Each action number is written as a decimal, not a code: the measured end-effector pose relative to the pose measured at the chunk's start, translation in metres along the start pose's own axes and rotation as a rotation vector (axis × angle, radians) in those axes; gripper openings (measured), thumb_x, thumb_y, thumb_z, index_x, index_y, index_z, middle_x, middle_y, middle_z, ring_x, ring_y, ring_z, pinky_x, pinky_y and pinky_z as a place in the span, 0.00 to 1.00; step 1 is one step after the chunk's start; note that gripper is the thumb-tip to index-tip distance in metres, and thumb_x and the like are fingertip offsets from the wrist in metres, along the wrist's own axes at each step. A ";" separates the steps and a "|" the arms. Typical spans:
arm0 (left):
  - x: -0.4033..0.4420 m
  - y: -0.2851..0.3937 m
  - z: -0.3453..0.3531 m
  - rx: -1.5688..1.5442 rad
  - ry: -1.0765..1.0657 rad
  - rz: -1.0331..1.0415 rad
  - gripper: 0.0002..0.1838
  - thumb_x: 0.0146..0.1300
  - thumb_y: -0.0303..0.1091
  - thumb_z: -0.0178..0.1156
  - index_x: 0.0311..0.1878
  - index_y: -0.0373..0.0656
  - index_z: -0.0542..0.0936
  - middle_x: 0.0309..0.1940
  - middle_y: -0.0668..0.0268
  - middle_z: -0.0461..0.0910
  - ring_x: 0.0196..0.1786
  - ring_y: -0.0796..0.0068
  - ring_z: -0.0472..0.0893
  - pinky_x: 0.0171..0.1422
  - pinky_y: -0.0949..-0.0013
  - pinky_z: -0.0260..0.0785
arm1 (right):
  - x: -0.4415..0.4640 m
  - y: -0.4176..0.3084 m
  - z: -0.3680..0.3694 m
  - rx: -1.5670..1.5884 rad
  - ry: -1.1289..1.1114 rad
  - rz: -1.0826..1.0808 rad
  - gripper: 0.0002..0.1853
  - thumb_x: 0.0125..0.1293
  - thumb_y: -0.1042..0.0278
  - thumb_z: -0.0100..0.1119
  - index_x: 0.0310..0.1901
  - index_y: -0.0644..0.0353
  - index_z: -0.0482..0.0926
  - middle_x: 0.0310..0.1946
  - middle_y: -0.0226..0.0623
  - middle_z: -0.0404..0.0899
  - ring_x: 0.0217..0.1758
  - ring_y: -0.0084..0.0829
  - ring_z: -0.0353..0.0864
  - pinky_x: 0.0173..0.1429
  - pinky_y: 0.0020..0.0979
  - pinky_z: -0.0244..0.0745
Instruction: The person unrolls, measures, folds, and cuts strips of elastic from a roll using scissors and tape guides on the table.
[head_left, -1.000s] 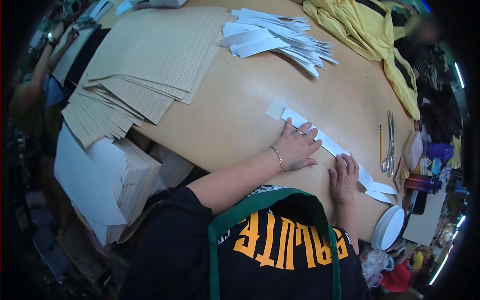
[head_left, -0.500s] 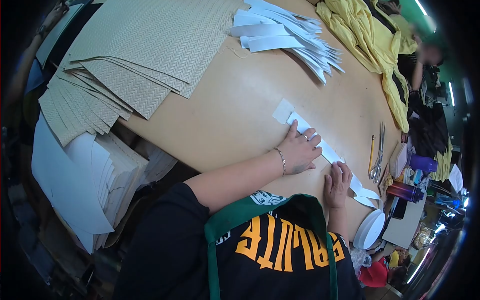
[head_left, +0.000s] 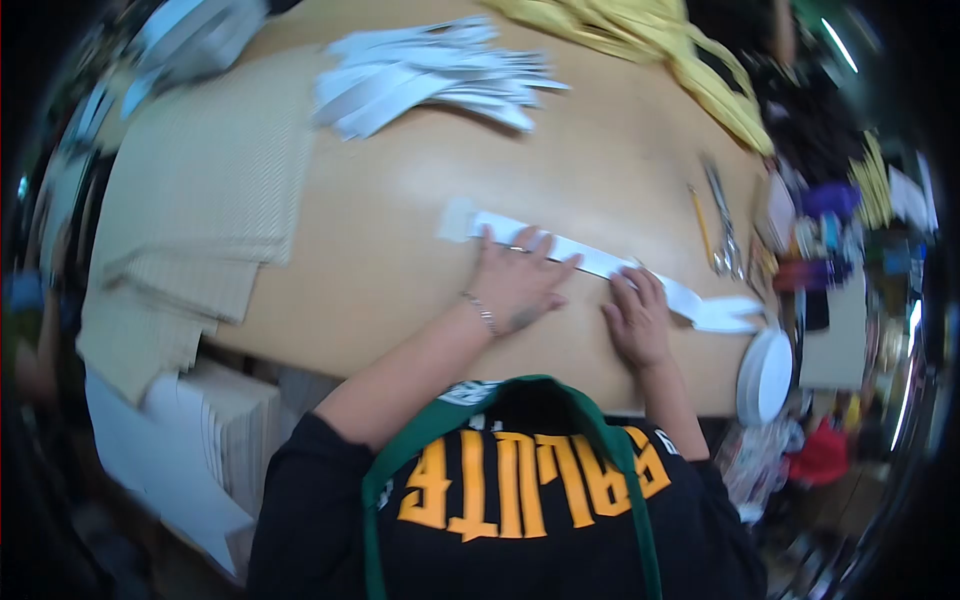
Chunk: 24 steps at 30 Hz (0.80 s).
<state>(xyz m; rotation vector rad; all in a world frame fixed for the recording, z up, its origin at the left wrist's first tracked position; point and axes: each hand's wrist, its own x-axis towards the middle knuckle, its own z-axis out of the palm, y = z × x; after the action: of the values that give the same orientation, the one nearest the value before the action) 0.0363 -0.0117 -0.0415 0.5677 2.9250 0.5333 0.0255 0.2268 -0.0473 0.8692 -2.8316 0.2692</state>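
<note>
A long white strip (head_left: 592, 258) lies flat across the tan table (head_left: 390, 290). Its left end meets a pale square patch (head_left: 457, 220) on the tabletop. My left hand (head_left: 520, 278), wearing a ring and a bracelet, rests on the strip with its fingers spread. Farther right, my right hand (head_left: 640, 312) lays its fingertips on the same strip, thumb held apart. Past that hand the strip twists loosely toward a white roll (head_left: 768, 375) at the table's right edge; whether the two join is unclear.
A pile of cut white strips (head_left: 430, 75) lies at the back. Woven beige sheets (head_left: 215, 170) cover the left side. A pencil (head_left: 702, 225) and scissors (head_left: 722, 220) lie to the right, near a purple item (head_left: 830, 200). Yellow fabric (head_left: 690, 60) drapes the far edge.
My view has turned, so the strip looks flatter and the table things sit farther left. Both hands stay on the strip in much the same pose.
</note>
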 end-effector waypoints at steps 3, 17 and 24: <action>0.007 0.012 -0.010 0.112 -0.045 0.005 0.31 0.57 0.58 0.55 0.63 0.59 0.68 0.61 0.60 0.65 0.67 0.60 0.58 0.63 0.28 0.45 | -0.002 0.002 0.001 0.039 0.010 0.016 0.22 0.53 0.60 0.62 0.51 0.54 0.75 0.53 0.37 0.70 0.60 0.45 0.63 0.64 0.44 0.59; 0.041 0.062 -0.028 0.447 -0.347 0.117 0.42 0.54 0.64 0.56 0.68 0.53 0.60 0.45 0.50 0.72 0.40 0.51 0.79 0.47 0.58 0.71 | -0.010 0.006 0.004 0.140 0.025 0.070 0.21 0.61 0.52 0.53 0.52 0.53 0.73 0.55 0.31 0.68 0.64 0.38 0.60 0.66 0.50 0.54; 0.050 0.075 -0.036 0.442 -0.475 0.057 0.43 0.54 0.65 0.55 0.70 0.56 0.57 0.46 0.46 0.70 0.43 0.50 0.80 0.43 0.59 0.74 | -0.011 0.007 0.006 0.138 -0.006 0.082 0.23 0.63 0.50 0.51 0.57 0.52 0.72 0.57 0.31 0.68 0.65 0.37 0.59 0.69 0.48 0.50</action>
<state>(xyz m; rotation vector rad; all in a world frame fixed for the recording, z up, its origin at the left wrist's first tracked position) 0.0094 0.0608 0.0170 0.7086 2.5631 -0.2335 0.0301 0.2374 -0.0563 0.7810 -2.8865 0.4790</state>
